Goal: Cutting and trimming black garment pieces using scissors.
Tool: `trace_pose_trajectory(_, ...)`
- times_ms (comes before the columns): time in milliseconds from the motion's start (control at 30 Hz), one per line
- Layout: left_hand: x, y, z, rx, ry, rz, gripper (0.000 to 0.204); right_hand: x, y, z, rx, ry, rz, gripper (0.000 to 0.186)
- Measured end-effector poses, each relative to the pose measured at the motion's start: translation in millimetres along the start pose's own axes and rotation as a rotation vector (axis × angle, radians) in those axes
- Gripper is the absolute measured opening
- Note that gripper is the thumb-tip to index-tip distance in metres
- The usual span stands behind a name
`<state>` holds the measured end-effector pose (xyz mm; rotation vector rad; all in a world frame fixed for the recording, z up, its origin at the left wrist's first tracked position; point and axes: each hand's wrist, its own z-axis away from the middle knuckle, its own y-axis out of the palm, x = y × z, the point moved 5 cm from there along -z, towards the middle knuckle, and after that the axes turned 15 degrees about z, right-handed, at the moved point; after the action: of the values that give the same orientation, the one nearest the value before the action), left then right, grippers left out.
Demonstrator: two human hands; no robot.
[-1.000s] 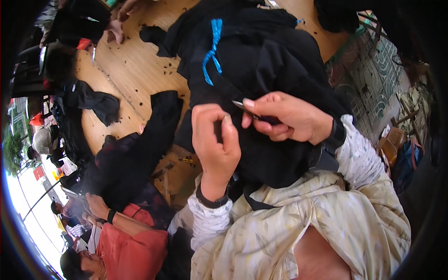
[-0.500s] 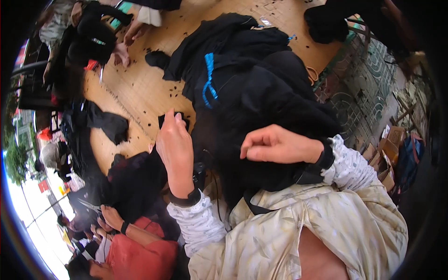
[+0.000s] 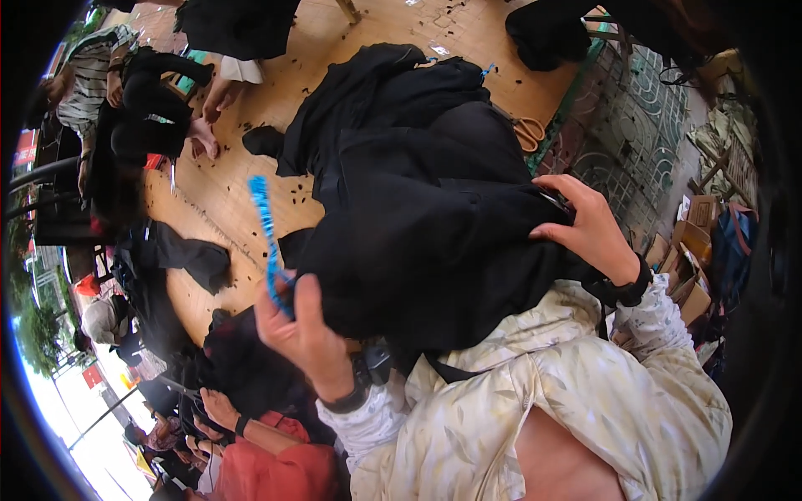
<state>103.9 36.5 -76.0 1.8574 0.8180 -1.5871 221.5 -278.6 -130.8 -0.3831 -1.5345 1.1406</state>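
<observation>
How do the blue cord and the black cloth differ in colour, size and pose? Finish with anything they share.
Colour: the cord is bright blue; the cloth is black.
Size: the cord is narrow; the cloth is broad and bulky.
Pose: the cord extends as a thin strand from the left hand; the cloth spreads in folds, with the right hand near its right edge.
Shared: each has one of the person's hands at it.

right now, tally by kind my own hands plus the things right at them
Hands: 2 (left hand, right hand)
Blue string bundle: 1, at the left hand
Black cloth heap: 1, counted as one; separate pieces can't be told apart
Small metal tool: 1, at the right hand, mostly hidden
Total: 5
</observation>
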Motion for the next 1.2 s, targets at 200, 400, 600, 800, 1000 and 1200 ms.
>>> trace_pose_trajectory(200,-49,-3,-16,-0.083,-0.083,0.155,0.014,5,2,-15,-0.014,0.025,-0.205,0.028)
trace_pose_trajectory(400,-17,-24,-55,0.079,-0.055,-0.004,0.014,22,-9,-35,-0.052,-0.013,-0.398,0.024)
trace_pose_trajectory(600,31,-60,-25,0.423,-0.405,-0.305,0.024,35,0,15,0.828,-0.190,-0.668,0.023)
trace_pose_trajectory(800,72,-93,-18,0.261,-0.459,-0.035,0.032,32,-12,-53,0.437,0.005,-0.544,0.015)
trace_pose_trajectory(1000,42,-85,-2,0.138,0.219,-0.792,0.026,52,70,-173,0.254,-0.322,-0.243,0.026)
trace_pose_trajectory(1200,40,-32,69,0.776,-0.796,-0.588,0.062,20,143,-226,0.476,-0.415,-0.086,0.042)
